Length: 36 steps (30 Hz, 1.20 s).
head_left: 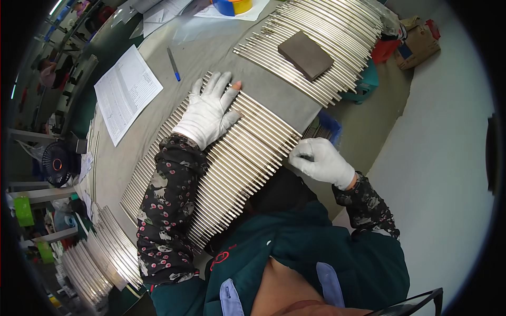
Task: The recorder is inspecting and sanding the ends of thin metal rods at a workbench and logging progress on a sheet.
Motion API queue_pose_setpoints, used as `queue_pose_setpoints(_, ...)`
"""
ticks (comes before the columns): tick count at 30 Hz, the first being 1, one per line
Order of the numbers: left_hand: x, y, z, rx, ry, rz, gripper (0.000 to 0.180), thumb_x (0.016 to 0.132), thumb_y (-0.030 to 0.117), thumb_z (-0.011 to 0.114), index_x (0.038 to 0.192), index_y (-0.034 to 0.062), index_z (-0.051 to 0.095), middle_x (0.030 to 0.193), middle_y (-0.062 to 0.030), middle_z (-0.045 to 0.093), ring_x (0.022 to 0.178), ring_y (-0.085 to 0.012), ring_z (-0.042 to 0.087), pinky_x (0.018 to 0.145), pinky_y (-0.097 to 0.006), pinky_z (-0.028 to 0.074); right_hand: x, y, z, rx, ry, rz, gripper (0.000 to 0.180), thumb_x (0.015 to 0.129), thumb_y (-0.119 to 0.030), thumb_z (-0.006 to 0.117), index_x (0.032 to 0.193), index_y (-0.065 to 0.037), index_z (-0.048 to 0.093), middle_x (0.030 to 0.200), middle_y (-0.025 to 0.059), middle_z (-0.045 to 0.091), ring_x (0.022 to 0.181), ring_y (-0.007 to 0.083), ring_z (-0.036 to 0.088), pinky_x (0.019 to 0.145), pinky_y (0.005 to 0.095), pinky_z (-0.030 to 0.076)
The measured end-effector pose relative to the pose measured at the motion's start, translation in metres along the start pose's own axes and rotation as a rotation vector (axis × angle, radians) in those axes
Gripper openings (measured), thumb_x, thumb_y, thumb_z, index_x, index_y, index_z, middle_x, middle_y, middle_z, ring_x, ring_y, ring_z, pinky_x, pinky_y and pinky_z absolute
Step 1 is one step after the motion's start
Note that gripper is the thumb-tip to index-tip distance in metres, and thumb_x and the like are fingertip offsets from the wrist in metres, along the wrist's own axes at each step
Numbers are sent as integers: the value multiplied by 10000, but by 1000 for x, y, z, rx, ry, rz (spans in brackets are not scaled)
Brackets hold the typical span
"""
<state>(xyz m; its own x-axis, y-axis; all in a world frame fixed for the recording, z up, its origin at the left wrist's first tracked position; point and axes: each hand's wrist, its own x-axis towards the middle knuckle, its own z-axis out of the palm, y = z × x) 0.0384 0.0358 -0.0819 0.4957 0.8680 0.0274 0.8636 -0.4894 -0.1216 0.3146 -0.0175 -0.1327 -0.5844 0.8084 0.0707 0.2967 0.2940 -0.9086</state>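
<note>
A row of shiny metal rods (253,137) lies side by side on the grey table. My left hand (205,113), in a white glove with a bare fingertip showing, rests flat across the rods with its fingers stretched out. At the near right ends of the row is my right hand (322,160), also gloved in white. Its fingers are curled together close to the rod ends, and whatever may be between them is hidden. Farther off, a second row of metal rods (321,31) carries a dark brown rectangular block (305,55).
A printed sheet (128,92) and a blue pen (173,64) lie left of the rods. Blue and yellow tape rolls (232,6) are at the far edge. More rods (113,247) stand at lower left, by a fan (57,162). A cardboard box (416,47) sits far right.
</note>
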Motion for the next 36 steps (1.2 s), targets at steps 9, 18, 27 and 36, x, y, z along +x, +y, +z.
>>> queue_pose_setpoints(9,-8,-1,0,22,33,32,609,861,399,515,1377,109,369,1440,-162,312,1363,-342,250,1093,-552,151,8,-11,-23,-143,343,-197,113,733,-137,646,771,-33,664,742,124,639,670,277,630,604,335,504)
queue_pose_setpoints(18,1,23,-10,-2,-67,85,617,924,505,350,1387,98,361,1460,-176,280,1375,-364,218,1107,-551,101,116,17,-64,-1175,803,-116,644,779,-436,639,1307,-101,481,1226,208,494,1171,366,441,944,511,364)
queue_pose_setpoints(27,-6,21,-6,-35,15,86,614,901,504,383,1367,104,379,1437,-180,312,1359,-365,248,1091,-572,132,62,-15,-59,-907,577,-219,565,735,-300,677,1258,-131,546,1148,228,516,989,351,550,796,413,482)
queue_pose_setpoints(36,-7,19,-7,-30,-5,121,613,874,511,428,1338,111,421,1428,-184,322,1356,-365,255,1090,-577,139,-13,-22,-13,-827,412,-184,595,676,-233,716,1245,-186,551,1260,216,447,1038,336,496,823,429,419)
